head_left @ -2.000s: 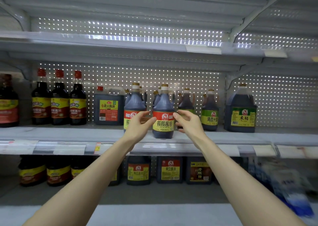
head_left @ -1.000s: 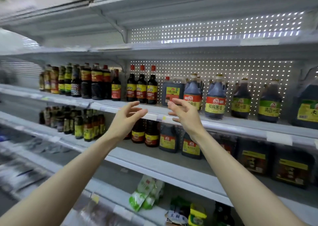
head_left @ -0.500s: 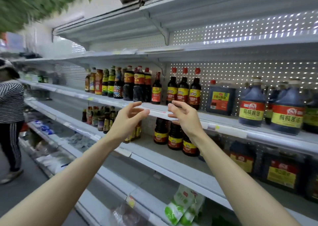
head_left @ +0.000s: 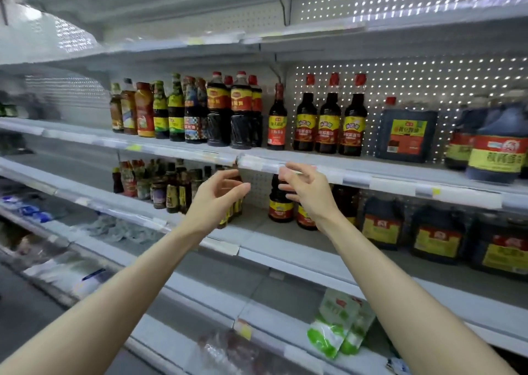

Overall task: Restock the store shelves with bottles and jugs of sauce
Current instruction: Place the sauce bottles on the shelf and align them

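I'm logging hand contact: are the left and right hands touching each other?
Apart. The head view shows a clear gap between the fingertips of the left hand and the right hand, with the perforated back panel visible through it.

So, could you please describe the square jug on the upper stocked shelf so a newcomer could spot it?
Find the higher bottle-filled shelf, against the perforated back panel. Right of three tall red-capped bottles with yellow labels stands the jug. On this shelf it alone is boxy and flat-sided, with a red cap; the jugs to its right are rounded.
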Motion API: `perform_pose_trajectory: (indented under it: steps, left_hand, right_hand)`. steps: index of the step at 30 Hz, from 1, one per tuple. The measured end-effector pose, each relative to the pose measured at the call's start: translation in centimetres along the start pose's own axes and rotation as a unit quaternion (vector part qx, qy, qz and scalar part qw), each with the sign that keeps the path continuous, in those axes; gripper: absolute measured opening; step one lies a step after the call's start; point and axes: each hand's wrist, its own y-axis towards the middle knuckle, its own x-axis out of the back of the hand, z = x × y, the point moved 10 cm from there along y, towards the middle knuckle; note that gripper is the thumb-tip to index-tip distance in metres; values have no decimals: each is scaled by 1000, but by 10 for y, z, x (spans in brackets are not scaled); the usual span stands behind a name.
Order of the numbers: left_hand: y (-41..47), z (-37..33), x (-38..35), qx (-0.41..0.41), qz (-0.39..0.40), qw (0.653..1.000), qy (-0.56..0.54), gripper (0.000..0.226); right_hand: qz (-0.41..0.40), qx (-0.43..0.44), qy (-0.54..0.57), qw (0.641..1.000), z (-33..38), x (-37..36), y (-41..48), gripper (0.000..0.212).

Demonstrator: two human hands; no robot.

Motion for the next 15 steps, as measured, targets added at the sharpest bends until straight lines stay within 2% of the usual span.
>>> perform_pose_trajectory:
  steps: [3, 7, 11, 15]
  left_hand:
    - [12, 36, -5, 14, 23, 1000, -7, 36]
    - [25, 83, -13, 39, 31, 998, -29, 36]
    - [28, 145, -34, 75, 60, 995, -42, 33]
    - [28, 211, -58, 122, 91, 987, -51, 37]
  right_hand:
    - [-13, -26, -13, 1000, -32, -11, 8, 29]
    - [-16, -64, -24, 998, -76, -22, 13, 39]
    - [-29, -101, -30, 994, -134, -28, 15, 38]
    - [-49, -159, -20, 986, -203, -29, 11, 27]
